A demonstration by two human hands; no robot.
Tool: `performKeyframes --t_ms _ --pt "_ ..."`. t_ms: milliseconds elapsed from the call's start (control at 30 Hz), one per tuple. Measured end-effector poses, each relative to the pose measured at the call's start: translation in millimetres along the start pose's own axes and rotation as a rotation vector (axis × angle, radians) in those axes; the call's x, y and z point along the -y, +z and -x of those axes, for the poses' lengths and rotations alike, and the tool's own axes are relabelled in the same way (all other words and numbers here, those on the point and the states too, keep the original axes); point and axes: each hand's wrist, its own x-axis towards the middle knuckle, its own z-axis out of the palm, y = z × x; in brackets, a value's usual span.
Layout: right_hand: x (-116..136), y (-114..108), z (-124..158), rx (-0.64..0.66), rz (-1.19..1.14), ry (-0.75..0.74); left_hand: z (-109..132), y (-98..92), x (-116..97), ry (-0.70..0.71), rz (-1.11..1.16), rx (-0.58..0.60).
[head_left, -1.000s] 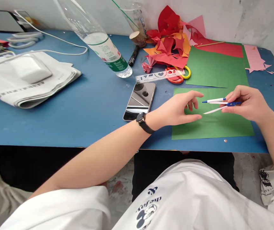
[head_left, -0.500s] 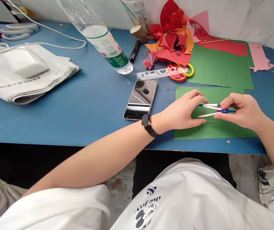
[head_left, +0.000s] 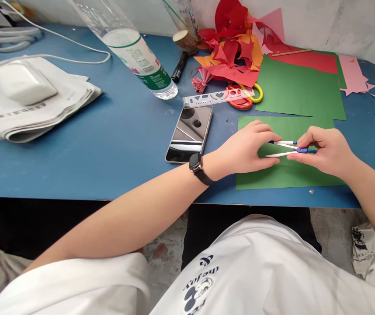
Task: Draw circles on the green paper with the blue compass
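Observation:
A blue-and-white drawing compass (head_left: pixel 282 154) lies sideways between my hands, its two legs slightly spread and pointing left. My right hand (head_left: pixel 327 146) pinches it near the blue hinge and handle. At the other end, the fingers of my left hand (head_left: pixel 248 146) curl around the legs: the fingertips meet the leg with the pen or pencil part, and the thumb is by the other leg. The leg tips are partly hidden by the left fingers. Beneath both hands is a sheet of green paper (head_left: pixel 256 180) on the blue table (head_left: pixel 125 131).
Left of the paper are a phone (head_left: pixel 187 135), a stencil ruler (head_left: pixel 203 99) and scissors (head_left: pixel 240 103). Behind lie red and orange paper scraps (head_left: pixel 240 52) and another green sheet (head_left: pixel 302 89). A water bottle (head_left: pixel 141 63) leans in view; newspapers (head_left: pixel 72 98) lie far left.
The whole view has shifted slightly, so things sit a little further left. Both hands keep nearly the same hold on the compass.

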Motion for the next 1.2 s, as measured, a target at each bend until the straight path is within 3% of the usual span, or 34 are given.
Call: performKeyframes --t_ms 633,800,900,1067,1200 --pt "10 1 0 0.046 0.143 -0.073 2 -1.1 5 0.037 0.117 0.0" --pt "9 -15 4 -0.066 0.21 -0.001 0 -7.4 6 -0.026 0.085 -0.008" --pt "9 -41 5 -0.231 0.298 0.113 1 -31.2 10 -0.113 0.027 -0.035" --pt "0 -80 -5 -0.511 0.415 0.407 26 -115.3 40 -0.507 -0.156 0.023" --pt "-15 -91 -14 -0.581 0.427 0.627 64 -169.1 71 -0.787 -0.189 0.095"
